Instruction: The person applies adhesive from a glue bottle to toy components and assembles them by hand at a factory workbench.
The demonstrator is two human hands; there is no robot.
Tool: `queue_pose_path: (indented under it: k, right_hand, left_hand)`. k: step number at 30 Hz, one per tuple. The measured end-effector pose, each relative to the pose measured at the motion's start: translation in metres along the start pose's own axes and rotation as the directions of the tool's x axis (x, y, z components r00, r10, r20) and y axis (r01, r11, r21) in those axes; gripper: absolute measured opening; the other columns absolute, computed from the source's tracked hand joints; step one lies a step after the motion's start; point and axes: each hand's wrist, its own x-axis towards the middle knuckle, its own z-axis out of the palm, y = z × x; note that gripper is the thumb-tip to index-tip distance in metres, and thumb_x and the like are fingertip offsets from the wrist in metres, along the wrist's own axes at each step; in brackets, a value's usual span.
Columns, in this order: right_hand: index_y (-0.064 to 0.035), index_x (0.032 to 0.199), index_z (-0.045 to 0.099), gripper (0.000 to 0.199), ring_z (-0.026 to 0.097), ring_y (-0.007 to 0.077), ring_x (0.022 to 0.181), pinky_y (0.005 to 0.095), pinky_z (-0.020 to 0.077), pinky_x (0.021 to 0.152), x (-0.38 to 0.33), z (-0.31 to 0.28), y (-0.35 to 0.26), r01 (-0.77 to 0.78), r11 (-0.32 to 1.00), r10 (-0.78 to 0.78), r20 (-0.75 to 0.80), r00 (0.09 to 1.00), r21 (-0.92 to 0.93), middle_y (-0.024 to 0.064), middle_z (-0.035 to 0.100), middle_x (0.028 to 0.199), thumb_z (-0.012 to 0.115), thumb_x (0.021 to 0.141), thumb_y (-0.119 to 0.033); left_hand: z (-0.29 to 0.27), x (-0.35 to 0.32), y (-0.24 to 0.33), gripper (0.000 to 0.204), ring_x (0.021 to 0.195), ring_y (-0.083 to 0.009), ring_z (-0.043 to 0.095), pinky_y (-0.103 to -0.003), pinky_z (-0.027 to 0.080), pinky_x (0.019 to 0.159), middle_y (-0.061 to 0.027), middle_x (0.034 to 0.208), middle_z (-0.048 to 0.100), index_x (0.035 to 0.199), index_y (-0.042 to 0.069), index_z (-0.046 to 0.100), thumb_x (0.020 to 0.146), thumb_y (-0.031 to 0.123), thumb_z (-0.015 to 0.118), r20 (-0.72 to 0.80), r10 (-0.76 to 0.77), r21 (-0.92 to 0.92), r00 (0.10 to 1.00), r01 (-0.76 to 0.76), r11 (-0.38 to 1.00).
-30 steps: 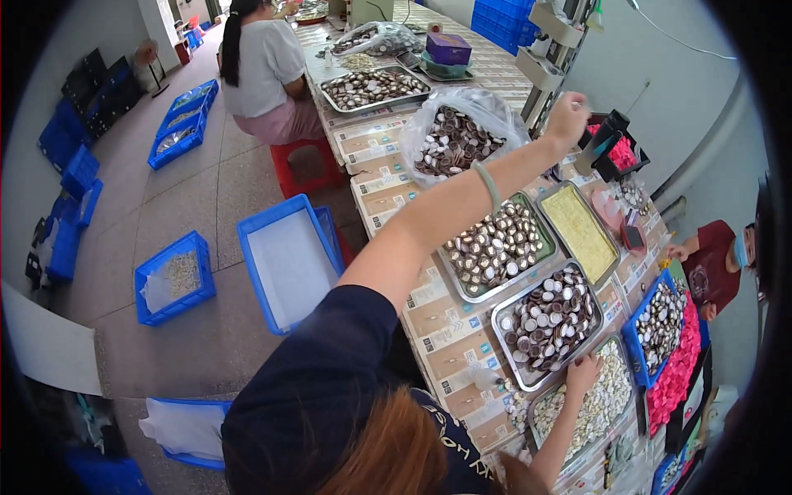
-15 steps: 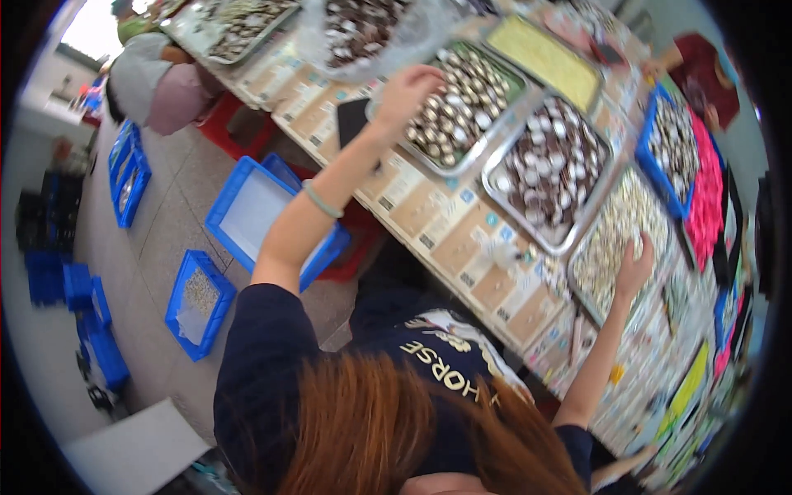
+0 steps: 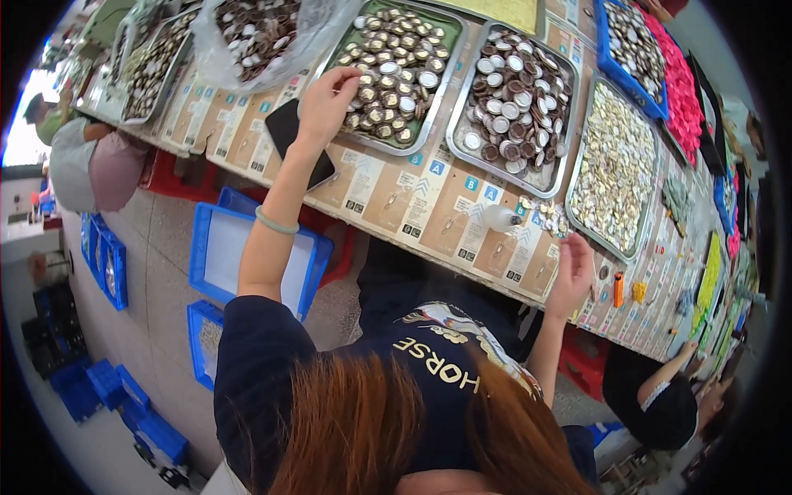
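Note:
My left hand (image 3: 327,106) is at the near left rim of a metal tray (image 3: 396,147) of shiny, gold-toned round button-like pieces (image 3: 386,95). Its fingertips are pinched together over the pieces; whatever is between them is hidden. My right hand (image 3: 571,279) hovers by the table's front edge, below a tray (image 3: 634,247) of small pale pieces (image 3: 612,165). Those fingers point up and look drawn together, and I cannot make out anything in them. Between the hands stands another metal tray (image 3: 540,188) with brown and white round discs (image 3: 516,99).
A flat black object (image 3: 285,128) lies under my left forearm. A small white bottle (image 3: 501,218) lies near loose pale pieces (image 3: 551,218). A clear bag (image 3: 239,70) of brown discs is far left, a blue tray (image 3: 606,62) far right. Blue bins (image 3: 198,247) stand left; another person (image 3: 660,396) sits right.
My right hand has come out of the tray of pale pieces, back toward the table's front edge. My left hand stays at the gold-toned pieces, and the whole view has shifted.

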Motion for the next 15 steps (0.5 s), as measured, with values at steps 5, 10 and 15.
queue_pose_path:
  k: [5, 10, 15]
  right_hand:
    - [0.0021, 0.11, 0.043, 0.03, 0.051, 0.0146, 0.09, 0.0254, 0.0396, 0.081, -0.005, 0.03, 0.002, -0.058, 0.99, 0.053, 0.042, 0.998, 0.127, 0.0088, 0.051, 0.102, 0.048, 0.08, 0.0]
    - [0.0, 0.115, 0.039, 0.041, 0.05, 0.017, 0.094, 0.0272, 0.0399, 0.081, 0.005, 0.047, 0.003, -0.07, 0.99, 0.061, 0.082, 0.995, 0.119, 0.011, 0.048, 0.106, 0.053, 0.077, -0.001]
    - [-0.0007, 0.119, 0.035, 0.052, 0.048, 0.0198, 0.096, 0.0292, 0.0401, 0.081, 0.011, 0.057, 0.019, -0.019, 0.999, 0.013, 0.12, 0.993, 0.047, 0.013, 0.046, 0.107, 0.058, 0.072, -0.002]
  left_hand:
    - [0.014, 0.029, 0.002, 0.019, 0.063, -0.0088, 0.05, -0.021, 0.04, 0.06, -0.0031, 0.072, 0.058, 0.093, 0.001, 0.057, 0.08, 0.013, 0.051, 0.086, -0.04, -0.016, 0.996, 0.041, 0.999]
    - [0.048, 0.022, 0.022, 0.017, 0.065, -0.0083, 0.049, -0.021, 0.04, 0.06, -0.0028, 0.075, 0.058, 0.092, 0.001, 0.058, 0.08, 0.011, 0.051, 0.204, -0.048, -0.014, 0.978, 0.052, 0.999]
    - [0.114, -0.003, 0.056, 0.015, 0.071, -0.0182, 0.054, -0.028, 0.042, 0.064, -0.0083, 0.08, 0.059, 0.089, 0.002, 0.059, 0.078, 0.011, 0.052, 0.357, 0.119, -0.033, 0.926, -0.115, 0.993]
